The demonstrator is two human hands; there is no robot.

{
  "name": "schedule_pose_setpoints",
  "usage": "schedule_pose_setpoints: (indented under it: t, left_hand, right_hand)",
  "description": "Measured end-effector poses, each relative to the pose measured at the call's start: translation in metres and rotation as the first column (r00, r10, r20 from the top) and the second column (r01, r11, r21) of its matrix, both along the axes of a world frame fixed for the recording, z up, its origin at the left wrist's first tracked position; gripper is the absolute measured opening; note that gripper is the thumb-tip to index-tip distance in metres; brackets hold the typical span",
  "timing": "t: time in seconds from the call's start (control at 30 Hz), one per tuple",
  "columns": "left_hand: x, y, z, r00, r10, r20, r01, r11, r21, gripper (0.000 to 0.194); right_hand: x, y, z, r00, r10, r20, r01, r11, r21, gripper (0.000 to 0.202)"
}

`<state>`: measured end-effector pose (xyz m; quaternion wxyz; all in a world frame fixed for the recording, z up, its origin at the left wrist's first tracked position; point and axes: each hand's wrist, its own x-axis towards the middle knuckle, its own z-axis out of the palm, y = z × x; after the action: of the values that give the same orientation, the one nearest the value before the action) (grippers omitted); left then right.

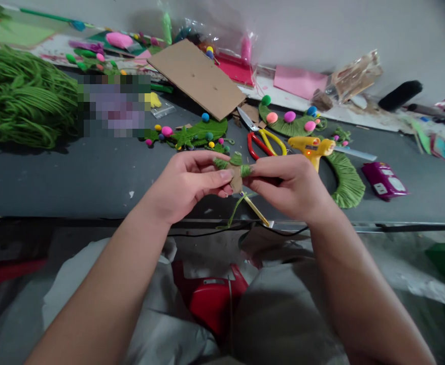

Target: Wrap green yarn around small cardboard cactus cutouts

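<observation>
A small cardboard star (236, 178), partly wound with green yarn, is held up between both hands above the table's front edge. My left hand (192, 185) pinches its left side, thumb on the bare cardboard. The fingers of my right hand (285, 182) close on the wrapped right arm of the star. A loose strand of green yarn (236, 210) hangs below it. Beneath the hands, a thin yellowish stick (257, 210) lies at the table edge. Behind my right hand stands a yellow glue gun (311, 147) with a small orange light.
Scissors (262, 139) with red and yellow handles lie behind the hands, near a cardboard sheet (199, 78). Green yarn (24, 99) is heaped at left. Wrapped green pieces with pompoms (203, 133), a green ring (346, 180) and a purple packet (384, 180) lie on the grey table (73, 185).
</observation>
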<state>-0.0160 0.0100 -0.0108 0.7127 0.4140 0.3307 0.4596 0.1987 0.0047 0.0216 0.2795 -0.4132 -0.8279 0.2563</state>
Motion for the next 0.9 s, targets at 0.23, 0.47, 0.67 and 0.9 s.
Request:
schedule_pose_setpoints:
  t: [0.23, 0.47, 0.67, 0.9]
  left_hand:
    - [-0.001, -0.005, 0.004, 0.925, -0.139, -0.354, 0.186, 0.977, 0.103, 0.015]
    - [0.004, -0.005, -0.008, 0.791, -0.103, -0.603, 0.259, 0.95, 0.177, 0.017]
    - [0.004, -0.004, -0.009, 0.766, -0.034, -0.642, 0.223, 0.951, 0.216, 0.015]
    - [0.007, -0.002, -0.007, 0.801, 0.035, -0.598, 0.136, 0.962, 0.238, 0.008]
  right_hand:
    - [0.019, 0.03, 0.004, 0.989, 0.12, 0.088, -0.082, 0.931, -0.355, 0.018]
    - [0.013, 0.036, 0.023, 0.944, 0.091, 0.317, 0.059, 0.898, -0.435, 0.023]
    - [0.008, 0.036, 0.021, 0.979, 0.028, 0.202, 0.058, 0.912, -0.405, 0.024]
    - [-0.004, 0.033, 0.016, 0.993, -0.022, 0.116, 0.061, 0.936, -0.346, 0.026]
